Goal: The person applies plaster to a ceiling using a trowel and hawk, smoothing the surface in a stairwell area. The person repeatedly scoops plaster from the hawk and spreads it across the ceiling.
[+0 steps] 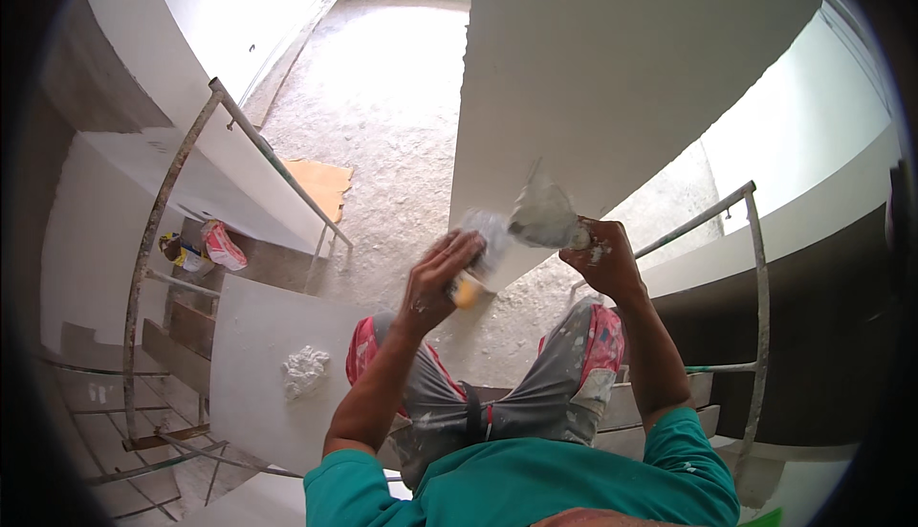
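Note:
My left hand is closed on a putty knife with a yellow handle, its wide blade blurred by motion. My right hand grips a second putty knife, whose blade is smeared with pale grey compound and raised beside the first. Both hands are above my paint-spattered grey and red trousers, in front of a large white wall panel with a rough edge.
Scaffold rails flank me over wooden planks. A white board at left carries a crumpled white lump. Below lie cardboard, a red and white bag and a dusty floor. Curved walls rise at right.

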The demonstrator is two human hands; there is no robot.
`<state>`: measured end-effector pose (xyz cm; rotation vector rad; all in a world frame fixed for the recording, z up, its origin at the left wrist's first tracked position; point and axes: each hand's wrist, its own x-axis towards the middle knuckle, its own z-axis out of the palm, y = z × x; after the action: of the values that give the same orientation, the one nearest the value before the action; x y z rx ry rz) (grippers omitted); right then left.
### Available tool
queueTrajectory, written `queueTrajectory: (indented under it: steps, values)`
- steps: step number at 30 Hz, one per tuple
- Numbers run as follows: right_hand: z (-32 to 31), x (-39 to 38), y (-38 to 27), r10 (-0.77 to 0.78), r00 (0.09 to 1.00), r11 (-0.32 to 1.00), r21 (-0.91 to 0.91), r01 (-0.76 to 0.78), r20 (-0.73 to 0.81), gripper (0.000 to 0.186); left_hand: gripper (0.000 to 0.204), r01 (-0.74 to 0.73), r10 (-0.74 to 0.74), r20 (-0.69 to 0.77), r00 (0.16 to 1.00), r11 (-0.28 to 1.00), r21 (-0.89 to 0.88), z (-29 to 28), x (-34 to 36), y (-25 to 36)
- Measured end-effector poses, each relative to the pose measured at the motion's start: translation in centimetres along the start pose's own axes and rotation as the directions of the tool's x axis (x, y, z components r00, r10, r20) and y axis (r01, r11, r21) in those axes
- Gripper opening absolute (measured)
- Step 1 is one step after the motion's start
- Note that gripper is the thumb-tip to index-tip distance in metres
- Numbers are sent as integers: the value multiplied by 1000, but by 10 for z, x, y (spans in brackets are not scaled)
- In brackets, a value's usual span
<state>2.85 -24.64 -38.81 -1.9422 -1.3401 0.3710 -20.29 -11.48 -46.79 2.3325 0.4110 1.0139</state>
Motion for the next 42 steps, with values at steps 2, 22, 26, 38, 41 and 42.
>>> queueTrajectory:
  steps: [2, 22, 26, 38, 41, 42]
  values:
    - [-9, 10, -12, 10, 1000, 985, 175, -11, 8, 33, 44, 25, -25, -7, 1000, 997, 76, -10, -7, -19]
    - [-190, -52, -145, -97, 994, 981, -166, 103, 46, 64, 33, 509, -971, 211, 110, -128, -851, -203, 55, 134]
    - [-200, -1, -217, -19, 997, 993, -113, 28, 75, 37, 34, 685, -979, 188, 80, -83, -724, -223, 65, 143]
    - [-178, 22, -270, 98, 991, 981, -157, -112, -91, 23, 38, 293, -943, 267, 198, -203, -934, -233, 126, 80]
    - [-174, 42, -289, 296, 949, 933, -244, -263, 108, 25, 37, 150, -914, 342, 218, -315, -937, -233, 162, 61]
    - [-173, 45, -293, 350, 922, 911, -291, -293, 167, 25, 36, 57, -900, 359, 245, -357, -932, -236, 179, 58]
